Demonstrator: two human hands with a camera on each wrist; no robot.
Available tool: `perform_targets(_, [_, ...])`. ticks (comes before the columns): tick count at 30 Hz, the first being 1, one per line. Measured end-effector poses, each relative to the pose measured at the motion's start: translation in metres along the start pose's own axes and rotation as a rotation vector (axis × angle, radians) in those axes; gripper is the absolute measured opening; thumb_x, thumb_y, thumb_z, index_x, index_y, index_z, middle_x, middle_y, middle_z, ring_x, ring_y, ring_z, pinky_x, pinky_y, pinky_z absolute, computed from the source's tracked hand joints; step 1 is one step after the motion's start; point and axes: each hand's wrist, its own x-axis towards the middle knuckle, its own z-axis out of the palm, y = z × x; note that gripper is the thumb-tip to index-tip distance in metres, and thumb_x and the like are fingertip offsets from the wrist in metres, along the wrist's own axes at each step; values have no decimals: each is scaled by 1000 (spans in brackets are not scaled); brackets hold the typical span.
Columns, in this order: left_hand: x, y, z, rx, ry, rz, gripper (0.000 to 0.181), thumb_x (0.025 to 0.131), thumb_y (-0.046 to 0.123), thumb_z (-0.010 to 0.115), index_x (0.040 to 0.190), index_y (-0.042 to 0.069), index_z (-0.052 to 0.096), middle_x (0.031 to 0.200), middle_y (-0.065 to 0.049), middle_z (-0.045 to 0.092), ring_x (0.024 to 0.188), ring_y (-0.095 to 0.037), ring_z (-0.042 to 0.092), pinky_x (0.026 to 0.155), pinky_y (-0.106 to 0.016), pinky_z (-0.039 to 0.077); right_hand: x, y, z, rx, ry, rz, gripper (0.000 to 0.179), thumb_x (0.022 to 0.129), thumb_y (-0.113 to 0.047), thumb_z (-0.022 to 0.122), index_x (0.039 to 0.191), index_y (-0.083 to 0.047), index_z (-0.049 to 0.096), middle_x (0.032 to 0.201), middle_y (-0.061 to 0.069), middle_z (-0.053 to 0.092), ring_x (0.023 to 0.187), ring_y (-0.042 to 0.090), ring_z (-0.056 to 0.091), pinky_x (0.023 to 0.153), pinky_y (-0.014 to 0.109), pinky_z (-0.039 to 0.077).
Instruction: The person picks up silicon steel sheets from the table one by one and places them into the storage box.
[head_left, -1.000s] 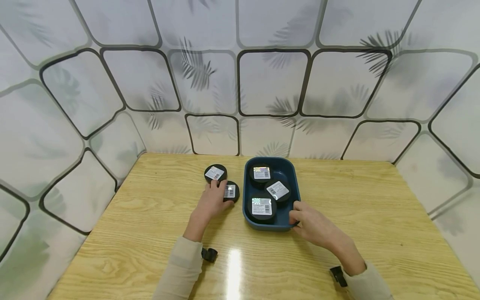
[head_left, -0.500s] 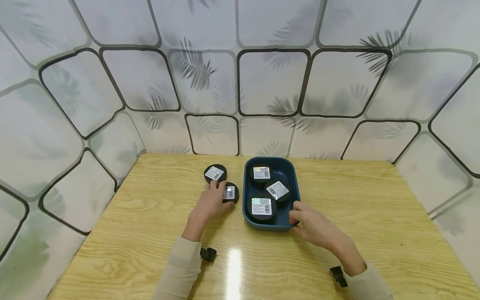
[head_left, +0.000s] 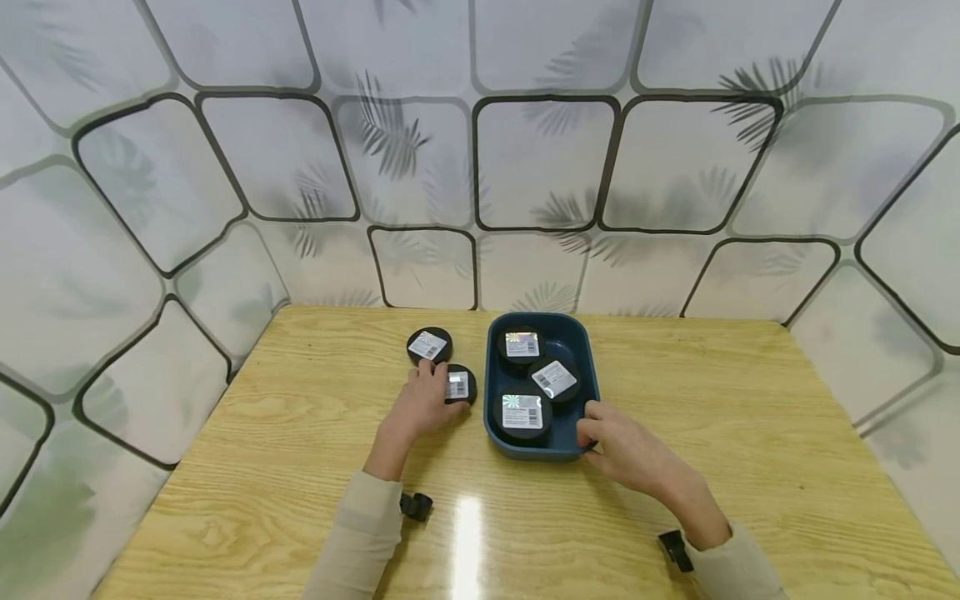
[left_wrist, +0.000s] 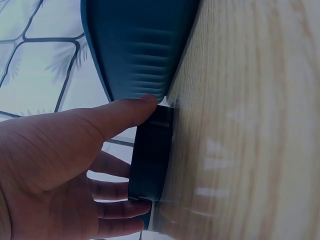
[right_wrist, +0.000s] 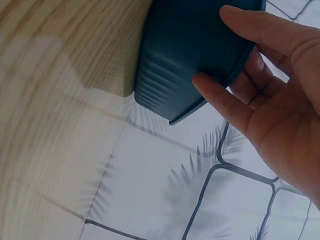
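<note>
In the head view my left hand (head_left: 422,402) grips a flat, round black disc (head_left: 459,384) with a white barcode label, lying on the table. The left wrist view shows the thumb at one end of this disc's side (left_wrist: 151,155) and the fingers along its other side. A similar disc (head_left: 430,344) lies just beyond, by the fingertips. My right hand (head_left: 633,450) pinches the near right rim of a dark blue plastic bin (head_left: 577,446). Inside the bin lie three labelled black discs: far (head_left: 521,344), middle (head_left: 555,380) and near (head_left: 522,414).
The wooden table (head_left: 735,417) reaches back to a patterned wall covering (head_left: 540,167) with dark outlines and leaf prints. Ribbed bin walls (right_wrist: 165,85) stand on the tabletop in the right wrist view. A wrist strap mount (head_left: 416,507) sits by the left sleeve.
Hardly anything differs. My left hand and the disc under it have shifted very slightly to the left; the right hand stays on the bin's rim.
</note>
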Motion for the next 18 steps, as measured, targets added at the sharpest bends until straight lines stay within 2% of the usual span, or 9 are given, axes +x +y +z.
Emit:
perform_targets(11, [-3, 4, -3, 20, 8, 9, 75, 88, 37, 75, 139, -7, 42, 130, -29, 40, 110, -40, 48, 88, -50, 50, 1, -2, -1, 1, -18, 24, 26, 76, 1, 82, 74, -15, 62, 78, -8, 41, 72, 7, 37, 63, 23, 38])
perform_targets(18, [-2, 7, -1, 43, 7, -1, 75, 89, 37, 73, 139, -9, 41, 130, -30, 40, 112, -41, 48, 88, -50, 51, 1, -2, 0, -7, -14, 24, 27, 75, 1, 82, 73, -16, 61, 78, -8, 41, 72, 7, 38, 63, 23, 39])
